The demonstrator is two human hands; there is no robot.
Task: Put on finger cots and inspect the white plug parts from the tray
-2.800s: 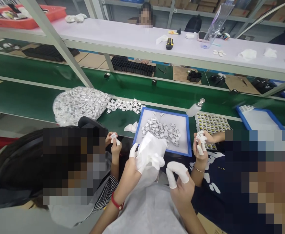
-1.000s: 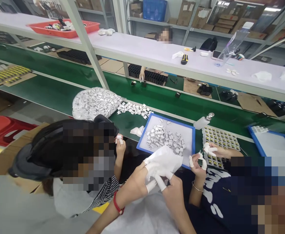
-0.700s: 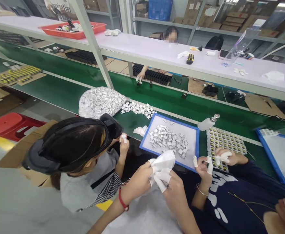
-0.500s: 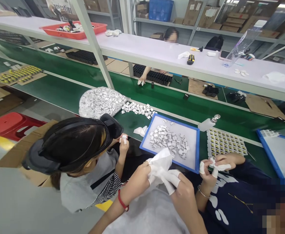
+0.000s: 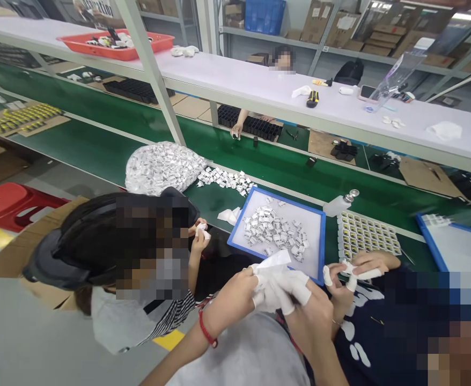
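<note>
My left hand (image 5: pixel 241 289), with a red band at the wrist, is closed on a white cloth (image 5: pixel 274 260) in front of my body. Opposite it, my right hand (image 5: pixel 306 300) grips the same cloth, its fingertips covered in white finger cots. The two hands almost meet, and the cloth is bunched between them; whether a small part is wrapped inside is hidden. Just beyond lies a blue-rimmed tray (image 5: pixel 321 241) holding a heap of small white pieces with metal prongs (image 5: pixel 271 228).
Co-workers sit close on both sides, one handling a white piece (image 5: pixel 202 231) at left. A clear bag of white pieces (image 5: pixel 161 167), a bottle (image 5: pixel 338 203) and a white rack of parts (image 5: pixel 370 236) stand on the green bench (image 5: pixel 94 147). A shelf (image 5: pixel 235 75) crosses above.
My hands have come closer together and the cloth is more bunched, with less of it standing up. The view has shifted slightly.
</note>
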